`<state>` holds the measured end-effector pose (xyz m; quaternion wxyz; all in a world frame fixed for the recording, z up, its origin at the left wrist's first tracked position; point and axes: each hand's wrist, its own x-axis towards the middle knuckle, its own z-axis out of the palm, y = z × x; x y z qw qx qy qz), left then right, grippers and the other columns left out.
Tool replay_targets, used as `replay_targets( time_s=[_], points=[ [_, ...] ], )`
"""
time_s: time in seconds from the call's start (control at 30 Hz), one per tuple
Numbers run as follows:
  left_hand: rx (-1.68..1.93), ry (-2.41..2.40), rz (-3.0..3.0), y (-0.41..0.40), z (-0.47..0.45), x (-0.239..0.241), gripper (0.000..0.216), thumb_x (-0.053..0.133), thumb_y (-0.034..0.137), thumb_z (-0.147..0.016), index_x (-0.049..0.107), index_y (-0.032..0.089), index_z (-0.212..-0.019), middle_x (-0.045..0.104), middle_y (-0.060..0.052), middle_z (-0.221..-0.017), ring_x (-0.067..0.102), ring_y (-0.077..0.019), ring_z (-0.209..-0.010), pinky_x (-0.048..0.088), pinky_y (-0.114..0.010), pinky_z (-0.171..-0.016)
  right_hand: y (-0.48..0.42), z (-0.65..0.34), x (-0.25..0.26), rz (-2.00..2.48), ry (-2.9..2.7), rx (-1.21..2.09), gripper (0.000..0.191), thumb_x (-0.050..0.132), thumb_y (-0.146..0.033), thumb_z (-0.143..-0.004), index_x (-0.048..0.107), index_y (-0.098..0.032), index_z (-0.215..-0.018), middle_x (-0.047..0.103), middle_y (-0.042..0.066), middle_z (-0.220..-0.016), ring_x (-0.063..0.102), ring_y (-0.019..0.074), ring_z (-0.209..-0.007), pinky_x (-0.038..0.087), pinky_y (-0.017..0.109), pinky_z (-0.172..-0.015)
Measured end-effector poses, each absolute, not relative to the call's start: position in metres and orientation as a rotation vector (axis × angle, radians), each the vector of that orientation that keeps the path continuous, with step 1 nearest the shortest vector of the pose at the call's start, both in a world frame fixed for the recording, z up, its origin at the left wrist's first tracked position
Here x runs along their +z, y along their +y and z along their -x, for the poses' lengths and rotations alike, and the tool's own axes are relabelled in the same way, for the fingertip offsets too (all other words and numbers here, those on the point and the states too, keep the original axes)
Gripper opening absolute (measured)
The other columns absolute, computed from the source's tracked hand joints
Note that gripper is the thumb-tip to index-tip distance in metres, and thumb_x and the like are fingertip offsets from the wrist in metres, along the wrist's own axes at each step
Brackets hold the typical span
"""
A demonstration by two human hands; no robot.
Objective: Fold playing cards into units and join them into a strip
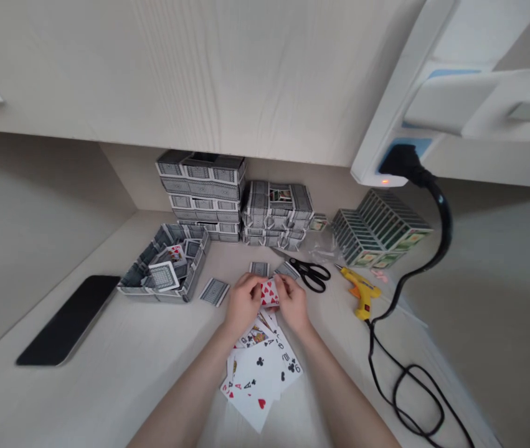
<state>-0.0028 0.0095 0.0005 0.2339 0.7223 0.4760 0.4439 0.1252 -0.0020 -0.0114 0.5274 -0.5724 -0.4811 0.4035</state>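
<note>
Between my left hand (244, 302) and my right hand (293, 303) is a playing card (269, 294) with red hearts, gripped by its two sides. The card looks short, as if folded, though its lower part is partly hidden by my fingers. Below my wrists lies a loose spread of face-up playing cards (258, 367), clubs and hearts among them. Beyond my fingers a patterned folded card (260, 269) rests on the table, with another patterned card (287, 270) by the scissors. A further patterned card (214, 292) lies left of my left hand.
A box made of cards (190, 283) holds loose folded cards at left, near a black phone (71, 320). Card-built stacks (203, 186) stand at the back. Black-handled scissors (314, 274), a yellow glue gun (362, 291) with its black cord (400, 379), and boxed decks (377, 227) are at right.
</note>
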Motion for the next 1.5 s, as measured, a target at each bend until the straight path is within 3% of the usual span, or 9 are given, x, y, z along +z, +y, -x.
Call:
replay_targets(
  time_s=[0.17, 0.3, 0.43, 0.63, 0.9, 1.2, 1.4, 1.5],
  points=[
    [1.207, 1.221, -2.036, 0.008, 0.002, 0.004, 0.026, 0.047, 0.007, -0.076, 0.064, 0.02, -0.089, 0.061, -0.003, -0.092, 0.057, -0.0129, -0.087, 0.046, -0.026, -0.079, 0.002, -0.126, -0.015, 1.306, -1.108, 1.016, 0.032, 0.054, -0.046, -0.074, 0.053, -0.018, -0.087, 0.056, -0.001, -0.06, 0.055, 0.0152, -0.045, 0.045, 0.025, -0.033],
    [1.243, 1.193, -1.919, 0.009, 0.0, 0.001, 0.025, 0.051, 0.015, -0.077, 0.061, 0.021, -0.099, 0.061, -0.004, -0.098, 0.057, -0.0146, -0.091, 0.046, -0.029, -0.081, 0.003, -0.127, -0.018, 1.285, -1.217, 0.784, 0.021, 0.049, -0.038, -0.079, 0.049, -0.018, -0.087, 0.058, 0.001, -0.066, 0.056, 0.015, -0.056, 0.048, 0.026, -0.049],
    [1.316, 1.248, -1.643, 0.014, -0.002, -0.007, 0.036, 0.056, 0.022, -0.076, 0.052, 0.019, -0.112, 0.063, -0.006, -0.095, 0.061, -0.0141, -0.08, 0.049, -0.027, -0.071, 0.0, -0.127, -0.016, 1.363, -1.405, 0.566, 0.015, 0.044, -0.032, -0.082, 0.048, -0.019, -0.088, 0.057, 0.0, -0.068, 0.055, 0.0148, -0.06, 0.045, 0.026, -0.056],
    [1.305, 1.383, -1.726, 0.012, 0.0, -0.007, 0.016, 0.058, 0.031, -0.075, 0.061, 0.017, -0.081, 0.063, -0.002, -0.073, 0.058, -0.0127, -0.066, 0.047, -0.025, -0.064, -0.005, -0.127, -0.013, 1.407, -1.489, 0.512, 0.014, 0.04, -0.033, -0.084, 0.046, -0.021, -0.083, 0.055, -0.001, -0.062, 0.052, 0.0142, -0.054, 0.039, 0.023, -0.05],
    [1.373, 1.368, -2.006, 0.006, 0.003, 0.003, 0.015, 0.052, 0.026, -0.079, 0.065, 0.02, -0.083, 0.066, -0.004, -0.08, 0.059, -0.0154, -0.079, 0.046, -0.029, -0.074, -0.005, -0.128, -0.012, 1.352, -1.447, 0.494, 0.017, 0.042, -0.033, -0.083, 0.048, -0.021, -0.074, 0.056, -0.001, -0.061, 0.051, 0.014, -0.055, 0.04, 0.023, -0.052],
    [1.412, 1.237, -1.799, 0.003, 0.002, 0.008, 0.019, 0.048, 0.029, -0.082, 0.064, 0.018, -0.084, 0.064, -0.004, -0.083, 0.058, -0.0149, -0.082, 0.045, -0.027, -0.076, 0.002, -0.134, -0.015, 1.209, -1.276, 0.773, 0.022, 0.05, -0.039, -0.078, 0.053, -0.019, -0.071, 0.05, -0.003, -0.056, 0.047, 0.0116, -0.051, 0.039, 0.022, -0.049],
    [1.318, 1.168, -1.314, 0.006, -0.001, 0.004, 0.024, 0.052, 0.038, -0.079, 0.059, 0.015, -0.08, 0.059, 0.001, -0.066, 0.054, -0.0102, -0.058, 0.043, -0.02, -0.053, 0.001, -0.131, -0.017, 1.13, -1.164, 1.07, 0.022, 0.053, -0.041, -0.075, 0.052, -0.02, -0.073, 0.047, -0.005, -0.052, 0.046, 0.011, -0.043, 0.04, 0.022, -0.04],
    [1.282, 1.196, -1.282, 0.008, -0.002, 0.001, 0.027, 0.052, 0.04, -0.078, 0.059, 0.014, -0.078, 0.057, 0.002, -0.061, 0.052, -0.0098, -0.054, 0.041, -0.019, -0.049, 0.0, -0.128, -0.016, 1.187, -1.18, 1.078, 0.023, 0.05, -0.043, -0.077, 0.052, -0.02, -0.079, 0.051, -0.004, -0.056, 0.049, 0.0125, -0.044, 0.041, 0.023, -0.038]
  ],
)
